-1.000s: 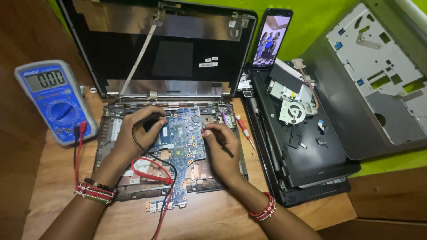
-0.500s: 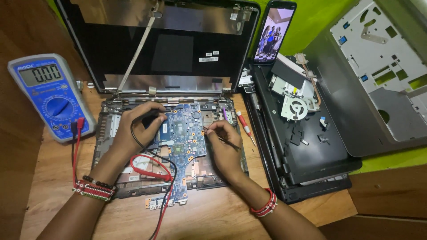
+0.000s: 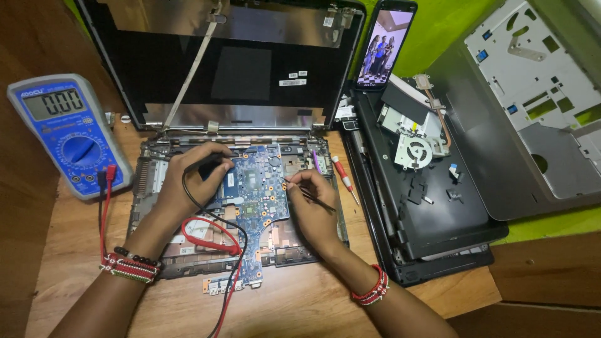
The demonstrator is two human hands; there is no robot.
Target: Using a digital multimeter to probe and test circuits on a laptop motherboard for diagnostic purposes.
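Two hands are down over an opened laptop base (image 3: 156, 188) on the wooden desk (image 3: 300, 307), seen from the single head view. At its middle lies the blue motherboard (image 3: 253, 194), bare and face up. The left hand (image 3: 188, 184) is curled closed around a black probe (image 3: 210, 164), its tip end resting at the board's left upper edge; a black lead (image 3: 241, 250) loops from it down across the board toward the near edge of the desk. The right hand (image 3: 313, 206) pinches a thin dark pointed tool (image 3: 310, 194) between thumb and fingers, the tip touching the board's right side. A red probe (image 3: 210, 244) lies loose on the base just below the left hand, its red lead (image 3: 103, 219) running to a blue multimeter (image 3: 66, 134) that stands at the left of the desk, well apart from the board. Beaded bracelets (image 3: 131, 266) ring the left wrist and red bands (image 3: 372, 289) the right. Behind the base the laptop's lid (image 3: 219, 62) stands open with its back panel exposed. A small red-handled screwdriver (image 3: 343, 175) lies just right of the base. Further right sit a black chassis tray (image 3: 432, 213) holding a cooling fan (image 3: 416, 150), a phone (image 3: 382, 44) propped upright with its screen lit, and a grey palmrest cover (image 3: 532, 112) on a green surface (image 3: 438, 25)
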